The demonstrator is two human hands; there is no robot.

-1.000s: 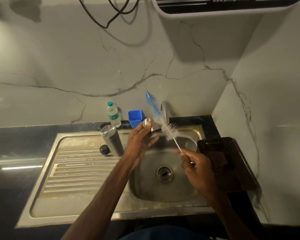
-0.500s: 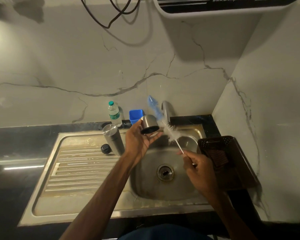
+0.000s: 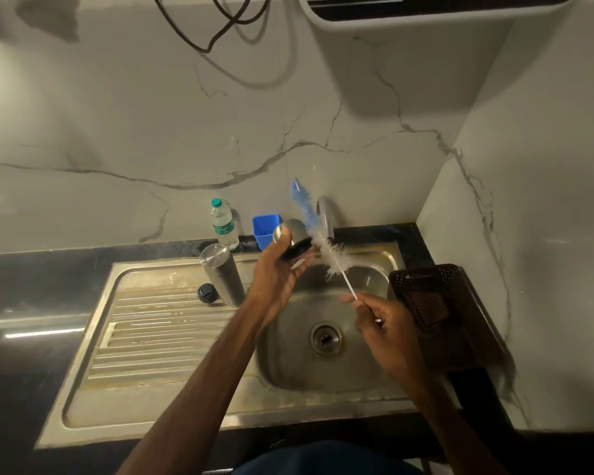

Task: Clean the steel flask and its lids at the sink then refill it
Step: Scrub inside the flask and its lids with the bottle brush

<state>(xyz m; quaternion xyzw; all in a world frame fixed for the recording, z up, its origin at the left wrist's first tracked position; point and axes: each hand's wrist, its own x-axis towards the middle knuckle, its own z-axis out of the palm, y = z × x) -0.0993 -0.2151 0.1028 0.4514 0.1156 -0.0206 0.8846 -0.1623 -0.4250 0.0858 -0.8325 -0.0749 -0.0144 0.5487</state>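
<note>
Both hands over the sink (image 3: 172,399): left hand (image 3: 278,282) fingers clasp the steel lid (image 3: 290,236), right hand (image 3: 386,325) pinches the brush (image 3: 331,257), which slants up just beside the lid's rim.

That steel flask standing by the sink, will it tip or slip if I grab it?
The steel flask is tall, narrow, upright on the drainboard, so a sideways nudge probably tips it. Its smooth metal likely feels slippery.

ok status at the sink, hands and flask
Left hand grips steel lid, right hand holds bottle brush. Flask stands on drainboard, black cap beside it. No obstruction seen.
</note>
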